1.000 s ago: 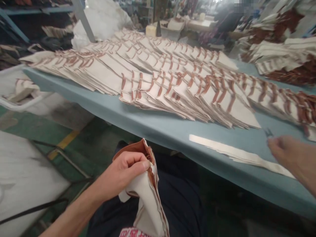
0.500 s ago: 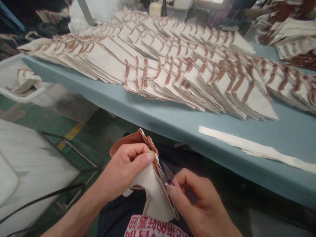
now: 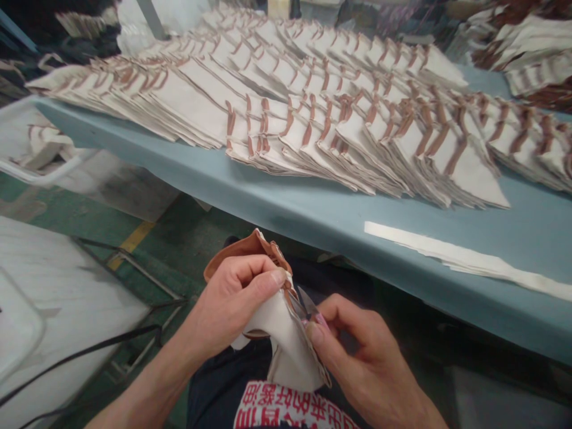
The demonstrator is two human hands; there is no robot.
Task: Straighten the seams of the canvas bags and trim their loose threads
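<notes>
A cream and brown fabric piece [image 3: 286, 339] hangs over my lap, its brown part at the upper left. My left hand [image 3: 243, 295] pinches its upper edge between thumb and fingers. Small scissors with pink handles [image 3: 308, 308] are in my right hand [image 3: 353, 345], closed round the handles. Their blades are parted and lie at the piece's right-hand seam, just below my left thumb. One blade is partly hidden against the fabric.
Rows of cream and brown fabric pieces [image 3: 277, 128] cover much of the blue table [image 3: 187, 170]. Pale strips [image 3: 447, 253] lie near its front edge. A white bin [image 3: 27, 173] stands left, above a large white surface [image 3: 58, 298] and a metal frame.
Both hands, the fabric piece and the scissors appear slightly further right. The table and its stacks have shifted a little upward in view. The scissors remain at the seam.
</notes>
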